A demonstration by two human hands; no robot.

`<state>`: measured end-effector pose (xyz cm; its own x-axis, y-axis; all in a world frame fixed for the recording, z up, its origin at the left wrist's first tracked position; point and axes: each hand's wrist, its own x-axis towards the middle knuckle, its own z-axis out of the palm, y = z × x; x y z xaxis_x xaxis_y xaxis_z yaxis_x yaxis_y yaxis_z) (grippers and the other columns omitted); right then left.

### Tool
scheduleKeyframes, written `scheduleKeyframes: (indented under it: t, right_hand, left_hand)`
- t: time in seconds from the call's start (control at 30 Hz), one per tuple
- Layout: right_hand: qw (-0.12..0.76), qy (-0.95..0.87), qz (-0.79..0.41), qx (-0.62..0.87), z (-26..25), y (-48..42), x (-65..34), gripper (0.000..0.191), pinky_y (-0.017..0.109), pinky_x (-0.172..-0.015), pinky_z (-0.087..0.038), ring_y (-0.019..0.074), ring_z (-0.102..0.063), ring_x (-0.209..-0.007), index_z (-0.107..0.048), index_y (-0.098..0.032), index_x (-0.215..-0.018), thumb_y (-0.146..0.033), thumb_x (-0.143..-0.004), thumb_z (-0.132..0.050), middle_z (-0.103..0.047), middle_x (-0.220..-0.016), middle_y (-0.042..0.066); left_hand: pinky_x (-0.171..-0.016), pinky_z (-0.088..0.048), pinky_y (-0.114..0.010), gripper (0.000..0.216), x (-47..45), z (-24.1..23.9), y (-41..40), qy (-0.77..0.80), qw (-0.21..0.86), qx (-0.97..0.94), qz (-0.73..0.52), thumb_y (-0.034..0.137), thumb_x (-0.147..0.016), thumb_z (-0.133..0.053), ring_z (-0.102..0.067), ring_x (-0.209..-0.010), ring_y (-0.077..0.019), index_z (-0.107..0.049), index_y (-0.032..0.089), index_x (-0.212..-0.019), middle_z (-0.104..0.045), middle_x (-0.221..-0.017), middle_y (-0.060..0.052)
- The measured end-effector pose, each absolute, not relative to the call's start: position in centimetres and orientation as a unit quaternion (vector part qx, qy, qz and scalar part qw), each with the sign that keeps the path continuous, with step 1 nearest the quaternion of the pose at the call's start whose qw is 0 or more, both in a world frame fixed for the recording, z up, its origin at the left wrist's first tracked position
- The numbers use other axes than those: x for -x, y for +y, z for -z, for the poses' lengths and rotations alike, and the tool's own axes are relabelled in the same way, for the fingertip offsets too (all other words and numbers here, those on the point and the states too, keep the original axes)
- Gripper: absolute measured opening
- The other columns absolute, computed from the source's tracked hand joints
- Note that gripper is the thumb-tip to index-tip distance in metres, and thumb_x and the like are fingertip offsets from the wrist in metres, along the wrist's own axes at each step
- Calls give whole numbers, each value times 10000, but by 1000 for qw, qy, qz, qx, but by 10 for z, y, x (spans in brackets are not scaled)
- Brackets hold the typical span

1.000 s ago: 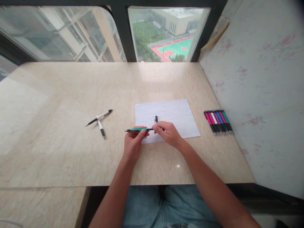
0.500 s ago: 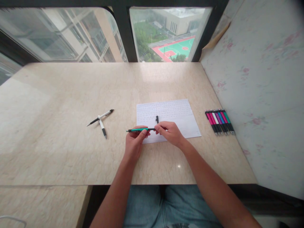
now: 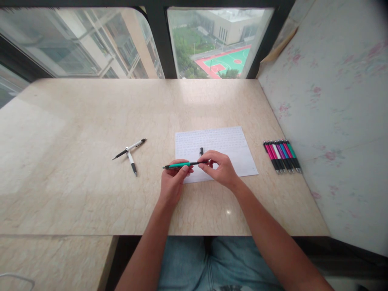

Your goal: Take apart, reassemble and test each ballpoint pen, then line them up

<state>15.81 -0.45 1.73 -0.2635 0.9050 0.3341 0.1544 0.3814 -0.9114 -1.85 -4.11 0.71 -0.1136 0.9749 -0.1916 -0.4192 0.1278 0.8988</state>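
A green and black pen (image 3: pixel 178 165) lies level across my left hand (image 3: pixel 174 182), its green barrel held between thumb and fingers. My right hand (image 3: pixel 220 169) pinches the black end of the same pen, thumb below and forefinger above, and covers its tip. Just beyond my right fingers a small black pen cap or clip piece (image 3: pixel 201 150) rests on a sheet of handwritten paper (image 3: pixel 212 137). Both hands are over the sheet's near left part.
Two white and black pens lie crossed on the left, one slanted (image 3: pixel 133 146) and one pointing nearer (image 3: pixel 131 161). A row of several coloured pens (image 3: pixel 281 157) lies by the papered wall (image 3: pixel 339 121). The stone tabletop (image 3: pixel 75 194) reaches back to the windows.
My right forefinger has risen and the fingers have shifted slightly along the pen's black end. The left hand's hold on the pen looks the same.
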Motion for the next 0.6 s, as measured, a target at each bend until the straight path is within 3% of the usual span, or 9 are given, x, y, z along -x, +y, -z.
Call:
scheduleKeyframes:
  t: [0.07, 0.23, 0.33, 0.5, 0.6]
  right_hand:
    - [462, -678, -397, 411, -16, -4, -158, 107, 258, -589, -469, 131, -591, -673, -695, -196, -835, -286, -866, -648, -690, -768, 27]
    - [449, -676, -389, 436, -14, -3, -157, 360, 257, -569, -423, 118, -538, -581, -653, -186, -669, -417, -931, -566, -635, -617, 9]
    - [442, -684, -385, 435, -14, -4, -158, 376, 257, -558, -407, 116, -526, -562, -668, -186, -683, -462, -922, -577, -631, -605, 6]
    - [420, -696, -398, 425, -12, -6, -159, 450, 257, -541, -389, 105, -510, -504, -647, -183, -619, -454, -957, -526, -575, -516, -11]
    - [437, -700, -379, 419, -11, -5, -157, 328, 263, -558, -413, 111, -530, -547, -666, -186, -690, -398, -928, -590, -625, -597, -1]
  left_hand:
    - [-666, -482, -234, 280, 18, -7, -41, 455, 593, -303, -591, 275, -712, -824, -651, -703, -126, -737, 196, -966, -731, -783, -42]
    - [-653, -475, -239, 205, 18, -8, -42, 460, 590, -309, -588, 296, -708, -821, -640, -693, -129, -739, 178, -855, -729, -775, -52]
    - [-646, -474, -246, 258, 19, -9, -42, 461, 595, -304, -584, 289, -700, -826, -642, -685, -136, -730, 191, -918, -725, -761, -44]
    - [-616, -459, -233, 202, 19, -9, -42, 458, 595, -299, -589, 309, -705, -823, -618, -659, -122, -732, 173, -823, -697, -723, -35]
    - [-617, -462, -231, 201, 19, -7, -41, 456, 593, -295, -595, 307, -711, -820, -615, -659, -120, -732, 172, -831, -693, -721, -35]
